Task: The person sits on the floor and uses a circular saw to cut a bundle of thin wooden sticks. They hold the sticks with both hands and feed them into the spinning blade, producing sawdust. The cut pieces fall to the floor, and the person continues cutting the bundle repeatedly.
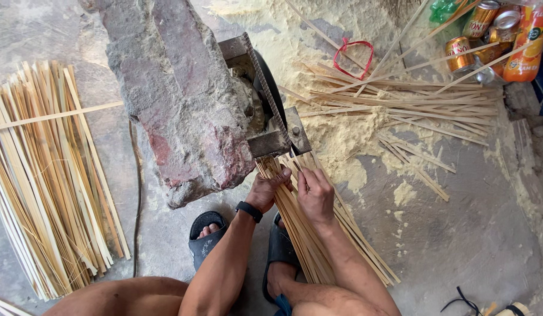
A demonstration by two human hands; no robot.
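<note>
Head view: bamboo strip bundle (318,234) runs over the floor (459,234) to the saw blade (270,96), stone slab (178,93) tight on its left. Left hand (268,188) and right hand (315,196) both clamp the bundle's front end, apparently at the blade. Plastic bag (497,38) holds drink cans.

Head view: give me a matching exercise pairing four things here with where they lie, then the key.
Things:
1. red loop of string
2. large stacked pile of pale bamboo strips
3. orange drink cans
4. bundle of thin bamboo strips under both hands

Places:
A. top right corner
B. on the yellow sawdust, upper middle
C. far left on the floor
D. centre, ends at the small metal machine

Pairs: 1-B, 2-C, 3-A, 4-D
</note>
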